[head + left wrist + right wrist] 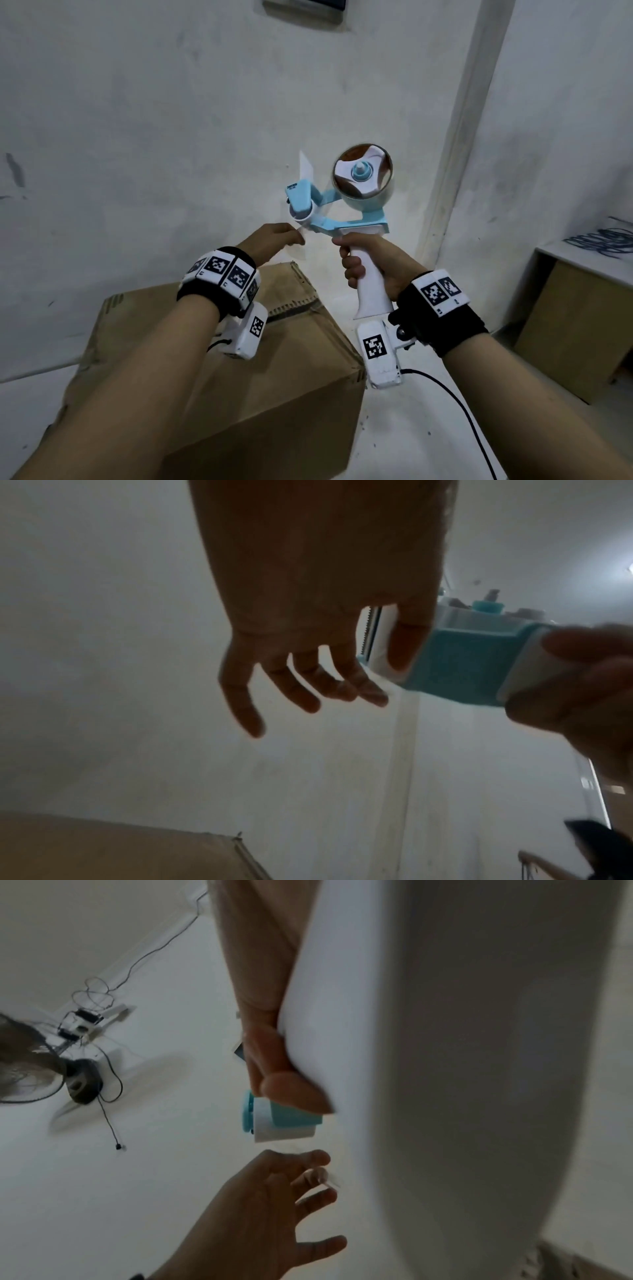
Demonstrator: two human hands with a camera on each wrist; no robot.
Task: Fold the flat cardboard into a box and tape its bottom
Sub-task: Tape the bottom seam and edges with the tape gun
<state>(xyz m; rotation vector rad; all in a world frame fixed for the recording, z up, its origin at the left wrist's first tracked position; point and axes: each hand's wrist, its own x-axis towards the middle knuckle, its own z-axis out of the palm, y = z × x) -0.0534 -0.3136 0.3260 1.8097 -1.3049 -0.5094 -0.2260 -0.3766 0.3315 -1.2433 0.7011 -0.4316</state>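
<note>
Gripping the white handle of the tape dispenser, the right hand has all its fingers wrapped round the grip and holds the tool up in front of the white wall. The dispenser's long axis runs from the handle at the lower right up and leftward: the handle points down toward the wrist, the roll of clear tape sits at the top with its flat face turned toward the head camera, and the pale blue nose with its white roller points left, toward the other hand. The left hand is raised just beside that nose, palm away from the head camera. Its thumb and forefinger appear to pinch the loose end of the clear tape, though the film is faint and hard to trace; in the left wrist view the remaining fingers hang spread and slack.

The cardboard box stands below both forearms, already folded into shape, plain brown, with its top flaps closed along a seam; neither hand touches it. To the right a wooden cabinet stands against the wall, with coiled cable lying on it.
</note>
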